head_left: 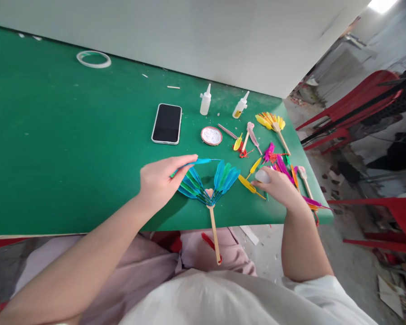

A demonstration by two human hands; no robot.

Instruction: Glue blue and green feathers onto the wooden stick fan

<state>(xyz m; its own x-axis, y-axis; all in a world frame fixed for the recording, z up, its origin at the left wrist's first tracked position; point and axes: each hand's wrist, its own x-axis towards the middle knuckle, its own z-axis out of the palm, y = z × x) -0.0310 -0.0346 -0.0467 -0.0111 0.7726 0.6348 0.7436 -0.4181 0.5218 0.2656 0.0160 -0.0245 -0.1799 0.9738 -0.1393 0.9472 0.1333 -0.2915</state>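
Note:
My left hand (162, 178) pinches a blue feather (205, 161) between thumb and fingertips, its thin quill pointing right. Below lies a feather fan (226, 174) of blue and green feathers, spread to both sides of a wooden handle (214, 232) that juts past the table edge. Between the two feather groups, a gap shows at the fan's top. My right hand (282, 187) is closed around a small white bottle (263, 176), only its rounded end visible. Yellow feathers (246, 185) lie beside that hand, left of its fingers.
Two glue bottles (205, 101) stand behind a small round dish (211, 135) and a phone (167, 124). Loose coloured feathers (284, 168), a yellow fan (270, 121) and bare handles (304, 180) lie at the right. A tape ring (94, 59) is far left; red chairs (385, 221) stand right.

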